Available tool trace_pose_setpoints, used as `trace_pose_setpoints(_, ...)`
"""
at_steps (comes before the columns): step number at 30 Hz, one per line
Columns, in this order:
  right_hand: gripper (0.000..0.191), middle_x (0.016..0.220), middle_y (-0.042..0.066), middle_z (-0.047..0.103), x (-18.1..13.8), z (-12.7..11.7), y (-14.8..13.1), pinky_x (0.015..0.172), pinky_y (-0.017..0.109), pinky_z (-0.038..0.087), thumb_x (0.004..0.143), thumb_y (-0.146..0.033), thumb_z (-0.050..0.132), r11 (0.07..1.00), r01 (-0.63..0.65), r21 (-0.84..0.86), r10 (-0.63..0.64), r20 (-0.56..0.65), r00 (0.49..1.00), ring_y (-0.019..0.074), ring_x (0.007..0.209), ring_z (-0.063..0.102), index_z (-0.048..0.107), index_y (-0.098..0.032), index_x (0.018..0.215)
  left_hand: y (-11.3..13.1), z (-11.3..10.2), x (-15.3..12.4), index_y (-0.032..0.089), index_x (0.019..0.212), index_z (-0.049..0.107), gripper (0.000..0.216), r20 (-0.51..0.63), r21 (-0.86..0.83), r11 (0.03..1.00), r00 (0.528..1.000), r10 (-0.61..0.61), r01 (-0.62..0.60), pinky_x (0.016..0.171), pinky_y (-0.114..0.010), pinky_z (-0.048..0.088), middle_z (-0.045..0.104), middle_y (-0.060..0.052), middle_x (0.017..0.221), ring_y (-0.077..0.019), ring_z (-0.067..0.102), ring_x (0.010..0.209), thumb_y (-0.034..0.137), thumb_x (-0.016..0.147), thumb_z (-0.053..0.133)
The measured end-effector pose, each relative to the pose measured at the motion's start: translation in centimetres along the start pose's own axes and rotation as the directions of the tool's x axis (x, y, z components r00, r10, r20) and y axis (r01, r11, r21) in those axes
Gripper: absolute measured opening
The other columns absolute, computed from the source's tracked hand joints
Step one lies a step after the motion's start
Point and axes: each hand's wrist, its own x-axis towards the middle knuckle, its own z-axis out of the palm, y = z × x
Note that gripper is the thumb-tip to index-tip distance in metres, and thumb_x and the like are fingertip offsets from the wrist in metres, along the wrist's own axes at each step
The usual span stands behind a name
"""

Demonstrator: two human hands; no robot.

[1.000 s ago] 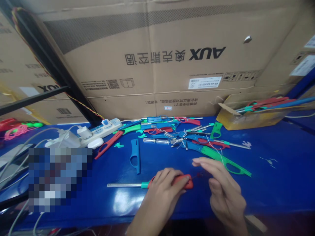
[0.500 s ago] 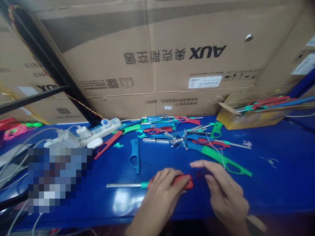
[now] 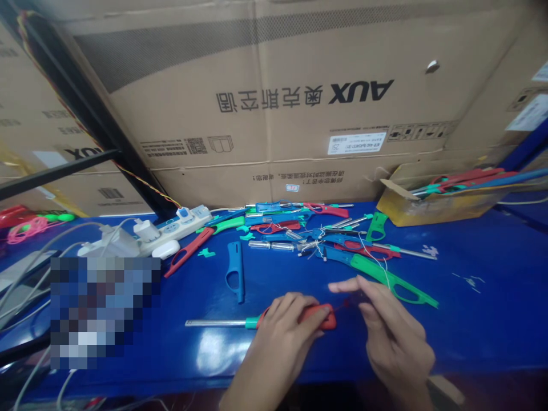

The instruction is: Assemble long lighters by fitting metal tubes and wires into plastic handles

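My left hand [image 3: 286, 325] is wrapped over the red handle of a long-nosed lighter [image 3: 323, 317], which lies flat on the blue table. Its metal tube points left from a green collar; the trigger area is hidden under my fingers. Just right of the handle's end hovers my right hand [image 3: 389, 325], index finger stretched out and thumb apart. Between the two hands there is a small, blurred red bit [image 3: 346, 304], too small to name. Behind my left hand lies a blue lighter handle shell [image 3: 234, 271].
A pile of lighter parts [image 3: 278, 218] spreads along the back, with a green shell [image 3: 394, 279] nearer my right hand. At the back right stands a cardboard box [image 3: 445, 211] holding lighters. A power strip [image 3: 175, 228] with chargers and cables occupies the left. Large cartons [image 3: 274, 137] form the back wall.
My right hand has shifted very slightly to the right, its index finger a little straighter. My left hand and the lighter stay in place.
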Motion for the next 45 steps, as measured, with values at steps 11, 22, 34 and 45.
trace_pose_setpoints(11, 0.052, 0.112, 0.01, 0.067, -0.1, -0.04, 0.15, 0.079, 0.038, 0.059, 0.094, 0.0, 0.046, 1.0, -0.016, 0.002, 0.016, 0.007, 1.0, 0.0215, 0.101, 0.067, 0.055, -0.021, 0.14, 0.06, -0.21, 0.13, 0.032, 0.131, 0.058, 0.034, 0.012, -0.015, 1.0, 1.0, -0.013, 0.013, 0.089, -0.04, 0.05, 0.061, -0.001, 0.125, -0.023, 0.057, 0.109, 0.022, 0.098, 0.06)
trace_pose_setpoints(22, 0.049, 0.097, 0.006, 0.066, 0.17, -0.12, 0.04, 0.069, 0.036, 0.059, 0.085, 0.0, 0.066, 0.999, 0.021, 0.044, -0.02, -0.025, 0.999, 0.0205, 0.087, 0.066, 0.066, -0.025, 0.126, 0.14, -0.19, -0.04, 0.029, 0.126, 0.061, 0.029, 0.001, -0.008, 1.0, 1.0, 0.001, -0.001, 0.087, -0.039, 0.05, 0.062, -0.003, 0.123, -0.0235, 0.057, 0.107, 0.021, 0.099, 0.059)
trace_pose_setpoints(34, 0.04, 0.092, 0.005, 0.067, 0.38, -0.2, -0.09, 0.072, 0.039, 0.06, 0.084, -0.001, 0.067, 0.999, 0.004, 0.055, -0.002, -0.049, 0.999, 0.0208, 0.087, 0.067, 0.069, -0.024, 0.116, 0.31, -0.42, -0.07, 0.028, 0.127, 0.06, 0.029, 0.0, 0.008, 1.0, 1.0, -0.01, 0.01, 0.087, -0.036, 0.05, 0.062, -0.002, 0.122, -0.022, 0.057, 0.106, 0.022, 0.098, 0.061)
trace_pose_setpoints(45, 0.042, 0.103, 0.007, 0.073, 0.27, -0.12, -0.33, 0.074, 0.035, 0.061, 0.093, -0.002, 0.053, 0.998, -0.058, 0.036, 0.057, 0.025, 0.998, 0.0213, 0.093, 0.071, 0.063, -0.022, 0.127, 0.03, -0.06, 0.0, 0.03, 0.129, 0.06, 0.033, -0.022, 0.007, 1.0, 1.0, 0.014, -0.013, 0.087, -0.038, 0.051, 0.062, -0.002, 0.121, -0.0224, 0.058, 0.106, 0.021, 0.097, 0.062)
